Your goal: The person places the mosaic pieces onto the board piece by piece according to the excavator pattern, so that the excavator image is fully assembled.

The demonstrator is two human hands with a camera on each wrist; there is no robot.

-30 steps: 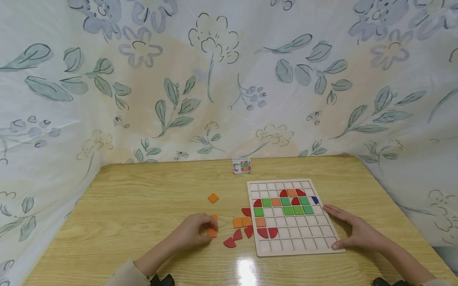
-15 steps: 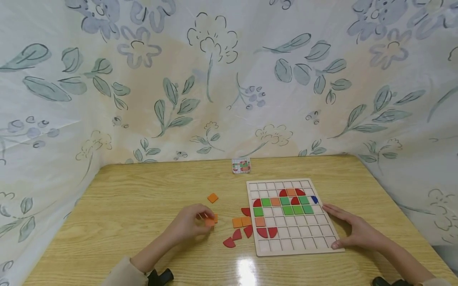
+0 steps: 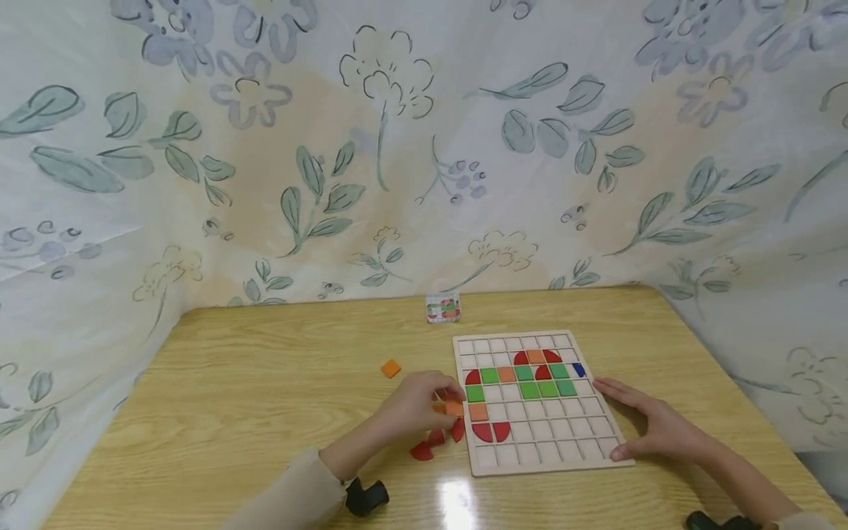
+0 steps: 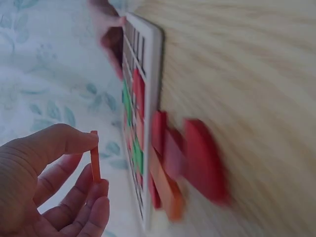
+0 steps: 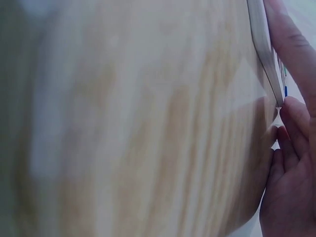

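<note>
My left hand is just left of the gridded board, above the table. Thumb and fingertips pinch a thin orange square tile by its edges. Under and around the hand lie red quarter-circle tiles and another orange tile, partly covered in the head view. Red, green, orange-pink and blue tiles, such as a green square, sit in the board's upper and left cells. My right hand rests against the board's right edge, thumb at the lower corner and fingers extended along the side.
A single orange tile lies on the wooden table, behind the left hand. Further back, a small pattern card stands near the patterned curtain. The black strap pieces hang by the wrists.
My left hand has picked up an orange tile from the table and carried it right, toward the board's left edge. My right hand stays where it was.
</note>
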